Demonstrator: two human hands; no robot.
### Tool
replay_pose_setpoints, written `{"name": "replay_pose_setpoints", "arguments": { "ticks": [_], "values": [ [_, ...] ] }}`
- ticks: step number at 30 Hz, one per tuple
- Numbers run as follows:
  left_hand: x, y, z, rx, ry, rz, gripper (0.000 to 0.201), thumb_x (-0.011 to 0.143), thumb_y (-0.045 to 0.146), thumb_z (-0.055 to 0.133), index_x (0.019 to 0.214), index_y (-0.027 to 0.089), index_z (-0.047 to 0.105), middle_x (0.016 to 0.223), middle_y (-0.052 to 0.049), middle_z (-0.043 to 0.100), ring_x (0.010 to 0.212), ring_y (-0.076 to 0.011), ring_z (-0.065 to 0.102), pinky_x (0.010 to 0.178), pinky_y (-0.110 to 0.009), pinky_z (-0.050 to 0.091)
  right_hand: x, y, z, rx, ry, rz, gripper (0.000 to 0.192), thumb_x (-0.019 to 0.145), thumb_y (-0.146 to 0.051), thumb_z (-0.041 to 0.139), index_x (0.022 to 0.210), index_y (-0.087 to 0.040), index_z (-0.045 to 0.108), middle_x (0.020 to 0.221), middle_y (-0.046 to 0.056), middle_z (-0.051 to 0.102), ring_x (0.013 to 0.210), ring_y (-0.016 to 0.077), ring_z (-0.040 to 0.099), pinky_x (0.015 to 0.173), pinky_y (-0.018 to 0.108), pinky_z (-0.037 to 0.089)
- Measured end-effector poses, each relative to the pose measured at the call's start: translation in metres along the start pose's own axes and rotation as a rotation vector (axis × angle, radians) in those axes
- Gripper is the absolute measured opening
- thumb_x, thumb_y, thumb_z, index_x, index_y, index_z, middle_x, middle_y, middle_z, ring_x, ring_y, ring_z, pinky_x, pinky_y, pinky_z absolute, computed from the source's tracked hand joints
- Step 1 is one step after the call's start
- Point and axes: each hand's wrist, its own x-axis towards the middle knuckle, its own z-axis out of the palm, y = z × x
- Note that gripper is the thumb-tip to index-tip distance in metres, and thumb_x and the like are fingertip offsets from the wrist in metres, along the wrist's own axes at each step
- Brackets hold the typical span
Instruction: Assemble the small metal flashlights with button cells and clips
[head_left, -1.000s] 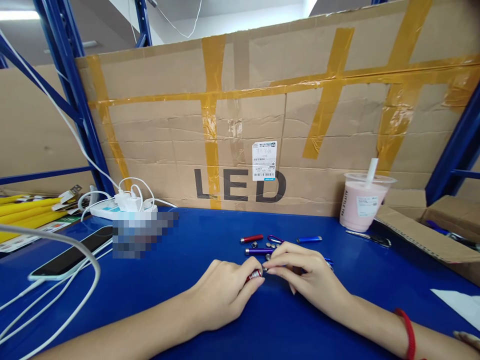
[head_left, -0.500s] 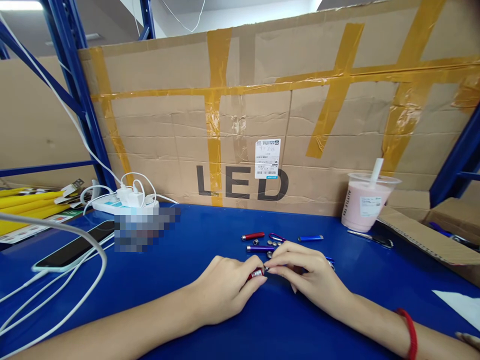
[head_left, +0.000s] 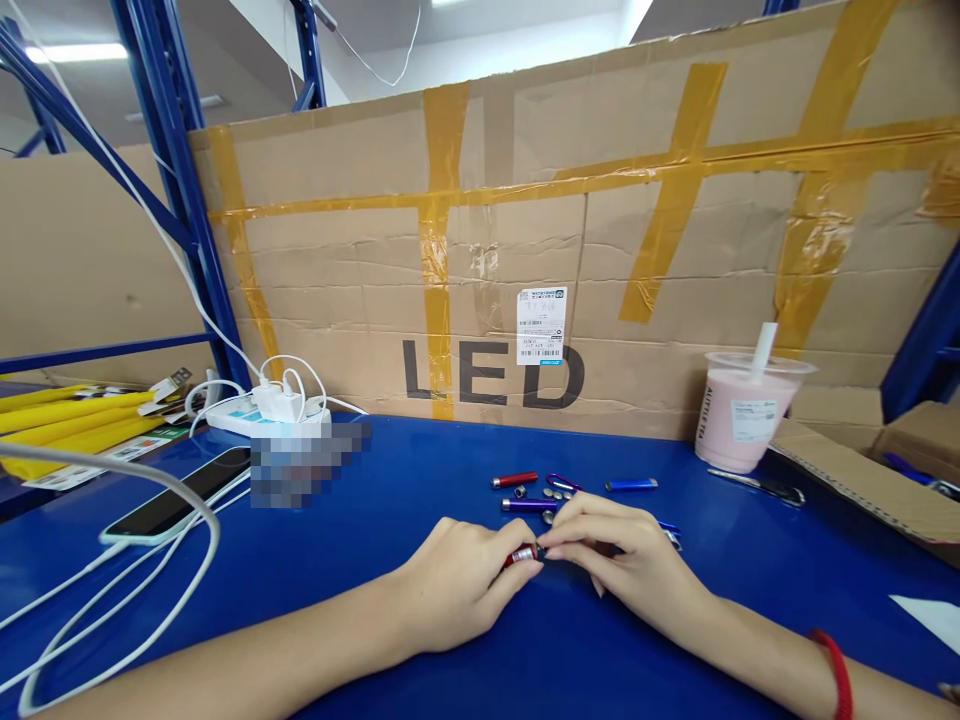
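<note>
My left hand rests on the blue table and pinches a small red metal tube between thumb and fingers. My right hand meets it from the right, fingertips closed on a tiny part at the tube's end. Just beyond the hands lie a red tube, a purple tube, a blue tube, a purple clip and several small silver button cells.
A taped cardboard sheet marked LED walls off the back. A pink drink cup with straw stands at right, a pen and open box beside it. At left: phone, white cables, power strip, yellow packets.
The view has shifted slightly, so everything sits a little further right. My hands stay together on the red tube, fingers barely moved.
</note>
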Motion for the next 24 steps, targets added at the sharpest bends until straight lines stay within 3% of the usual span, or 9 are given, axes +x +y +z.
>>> {"name": "replay_pose_setpoints", "arguments": {
  "ticks": [24],
  "values": [
    [0.0009,-0.0023,0.0012,-0.008,0.001,0.004,0.023,0.095,0.036,0.025,0.097,0.022,0.044,0.077,0.003,0.062,0.067,-0.0165,0.06,0.053,-0.023,0.032,0.0014,0.0002,0.0001,-0.039,0.02,-0.052,0.019,0.085,-0.027,0.052,0.085,-0.016,0.068,0.079,0.004,0.059,0.047,0.0028,0.049,0.043,0.013,0.044]
  ]
}}
